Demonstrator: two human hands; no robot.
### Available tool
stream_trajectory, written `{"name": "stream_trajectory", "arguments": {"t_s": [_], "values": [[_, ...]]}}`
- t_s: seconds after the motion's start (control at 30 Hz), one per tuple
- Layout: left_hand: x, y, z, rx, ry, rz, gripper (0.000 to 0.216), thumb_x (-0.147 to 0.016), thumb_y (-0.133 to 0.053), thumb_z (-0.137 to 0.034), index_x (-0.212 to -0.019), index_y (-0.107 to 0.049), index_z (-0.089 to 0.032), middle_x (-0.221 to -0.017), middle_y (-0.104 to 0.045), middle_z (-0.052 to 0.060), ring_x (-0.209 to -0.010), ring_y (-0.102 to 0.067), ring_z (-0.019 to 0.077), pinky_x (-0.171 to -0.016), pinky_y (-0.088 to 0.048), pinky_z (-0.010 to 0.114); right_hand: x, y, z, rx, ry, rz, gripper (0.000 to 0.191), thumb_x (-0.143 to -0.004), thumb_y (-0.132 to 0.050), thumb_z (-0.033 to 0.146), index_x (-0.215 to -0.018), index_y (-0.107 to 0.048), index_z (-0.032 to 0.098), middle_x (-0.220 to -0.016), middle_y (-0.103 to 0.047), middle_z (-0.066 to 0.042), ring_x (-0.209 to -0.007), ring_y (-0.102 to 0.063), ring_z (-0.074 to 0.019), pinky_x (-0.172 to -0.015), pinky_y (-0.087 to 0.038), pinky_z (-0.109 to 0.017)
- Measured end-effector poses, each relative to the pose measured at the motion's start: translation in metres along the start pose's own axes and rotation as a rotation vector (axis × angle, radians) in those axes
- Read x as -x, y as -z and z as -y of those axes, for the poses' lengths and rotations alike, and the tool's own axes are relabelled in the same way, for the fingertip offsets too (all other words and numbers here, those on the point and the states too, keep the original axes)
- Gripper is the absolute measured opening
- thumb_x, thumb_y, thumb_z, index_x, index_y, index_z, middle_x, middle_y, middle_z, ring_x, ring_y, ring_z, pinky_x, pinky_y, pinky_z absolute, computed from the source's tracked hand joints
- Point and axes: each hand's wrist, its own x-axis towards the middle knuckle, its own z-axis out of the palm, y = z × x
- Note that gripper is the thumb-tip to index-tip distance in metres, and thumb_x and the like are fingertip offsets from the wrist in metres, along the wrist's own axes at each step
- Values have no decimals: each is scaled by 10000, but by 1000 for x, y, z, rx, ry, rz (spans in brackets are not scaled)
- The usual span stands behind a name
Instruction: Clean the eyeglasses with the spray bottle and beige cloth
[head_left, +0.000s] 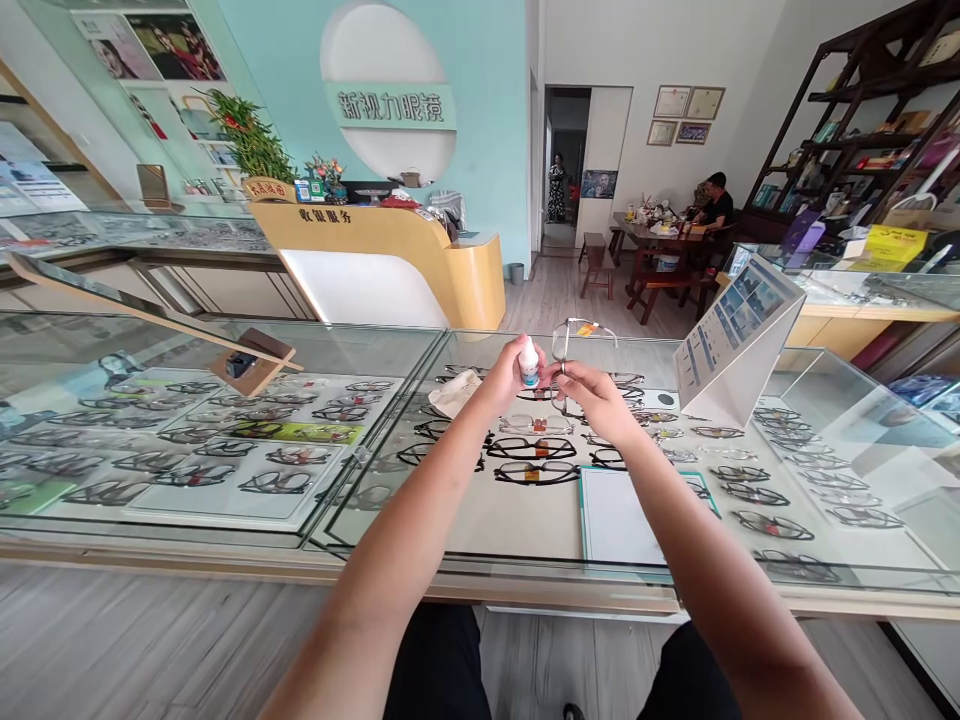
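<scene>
My left hand (508,375) is closed around a small white bottle (529,358) with a blue-marked label, its tip pointing up. Just to the right, my right hand (592,393) pinches a pair of eyeglasses (560,342) at the frame. The eyeglasses are turned on end, with an orange tag (587,328) on them. Both hands are close together above the glass display counter (525,540). Beside my left wrist a pale cloth (454,396) lies on the glass. Rows of eyeglasses (536,472) show beneath the hands, inside the case.
A sign stand (739,335) rises at the right of the counter. A tilted mirror (150,308) on a wooden base stands at left. Near my right forearm lies a white board (622,520). A person (718,205) sits at a table beyond; another person (556,188) is in the doorway.
</scene>
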Motion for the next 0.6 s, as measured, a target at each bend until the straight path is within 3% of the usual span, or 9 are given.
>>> {"name": "stream_trajectory", "arguments": {"t_s": [0.27,0.47,0.6], "values": [[-1,2,6,-167,-50,-70,601,-899,-604,-824,-770,-612,-238,-675,-589,11,-628,-593,176,-658,-533,323,0,-1,8,-37,-22,14,388,-1034,-731,611,-1100,-860,251,-1107,-808,-64,-911,-651,-227,-941,-574,-415],[-5,6,10,-254,-102,-192,542,-925,-583,-741,-746,-626,-232,-723,-609,25,-657,-570,161,-649,-503,298,0,-1,7,-30,-11,14,373,-1047,-725,593,-1083,-860,247,-1102,-820,-62,-887,-647,-214,-948,-566,-413],[-5,8,10,-296,-144,-183,489,-914,-614,-689,-750,-657,-231,-738,-614,27,-684,-569,168,-671,-499,304,1,-2,9,-14,-11,16,389,-1050,-719,603,-1109,-863,247,-1094,-830,-60,-874,-648,-211,-938,-565,-408]]}}
